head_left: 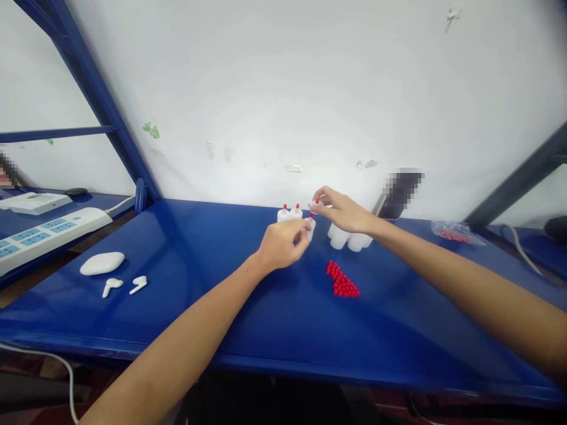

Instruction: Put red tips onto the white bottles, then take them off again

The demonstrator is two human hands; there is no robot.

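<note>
My left hand (283,242) is closed around a small white bottle (310,226) with a red tip, near the back of the blue table (199,307). My right hand (343,211) pinches another small white bottle (314,206) just above and behind it. Two capped white bottles (290,213) stand side by side to the left of my hands. Several uncapped white bottles (349,239) cluster under my right wrist. A heap of small red caps (342,281) lies on the table in front of them.
A white earbud case (103,262) and two loose earbuds (125,285) lie at the table's left. A white power strip (44,233) sits on the neighbouring bench. A clear bag with red pieces (454,232) lies at the back right, near a blue frame post (514,183).
</note>
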